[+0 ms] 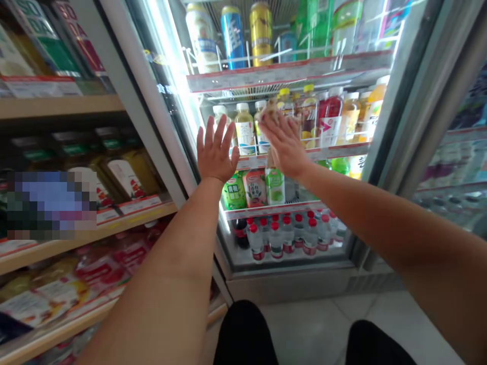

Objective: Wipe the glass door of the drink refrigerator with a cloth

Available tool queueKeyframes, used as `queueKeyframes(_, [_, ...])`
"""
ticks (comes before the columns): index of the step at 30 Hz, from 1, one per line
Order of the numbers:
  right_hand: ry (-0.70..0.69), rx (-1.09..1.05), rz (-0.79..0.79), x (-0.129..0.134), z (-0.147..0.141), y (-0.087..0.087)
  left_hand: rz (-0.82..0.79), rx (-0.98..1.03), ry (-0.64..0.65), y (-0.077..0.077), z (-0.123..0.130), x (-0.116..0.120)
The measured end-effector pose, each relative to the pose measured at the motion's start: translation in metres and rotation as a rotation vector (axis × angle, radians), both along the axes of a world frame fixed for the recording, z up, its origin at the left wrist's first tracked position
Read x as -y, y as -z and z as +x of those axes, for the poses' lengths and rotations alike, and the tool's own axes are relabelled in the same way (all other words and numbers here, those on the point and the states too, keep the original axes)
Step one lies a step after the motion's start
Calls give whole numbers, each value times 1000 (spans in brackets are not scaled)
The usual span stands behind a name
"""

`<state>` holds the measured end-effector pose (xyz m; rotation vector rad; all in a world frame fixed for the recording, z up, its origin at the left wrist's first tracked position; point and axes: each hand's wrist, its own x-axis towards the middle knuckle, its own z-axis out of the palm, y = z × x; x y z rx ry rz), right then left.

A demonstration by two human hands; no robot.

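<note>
My left hand (pixel 216 152) is raised with its fingers spread in front of the left side of a lit drinks fridge, holding nothing. To its right, my right hand (pixel 283 139) is stretched out flat, its fingertips blurred, with nothing seen in it. Behind the hands stands a row of bottles, among them a white-capped bottle (pixel 245 129) and a red drink (pixel 330 119). Whether either hand touches the glass or a bottle, I cannot tell. Below them is a shelf with a green pack (pixel 234 191) and a red pack (pixel 255 188).
Cans such as a blue can (pixel 233 38) fill the top shelf. Red-capped bottles (pixel 276 241) stand at the fridge bottom. Wooden shelves (pixel 61 105) with bottles are at left, partly blurred out. A metal frame (pixel 422 101) edges the right. My knees (pixel 245 334) show below, above the tiled floor (pixel 308 329).
</note>
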<state>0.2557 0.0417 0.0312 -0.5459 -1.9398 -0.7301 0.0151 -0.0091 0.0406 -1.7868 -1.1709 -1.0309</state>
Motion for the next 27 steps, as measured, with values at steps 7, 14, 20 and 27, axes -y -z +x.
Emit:
queueKeyframes(7, [-158, 541, 22, 1, 28, 73, 24, 8, 29, -1, 0, 1])
queueKeyframes(14, [-180, 557, 101, -2, 77, 61, 32, 5, 21, -1, 1, 3])
queueKeyframes(20, [36, -137, 112, -13, 107, 7, 18, 13, 29, -1, 3, 4])
queueKeyframes(27, [96, -417, 17, -15, 70, -42, 2, 29, 55, -1, 3, 4])
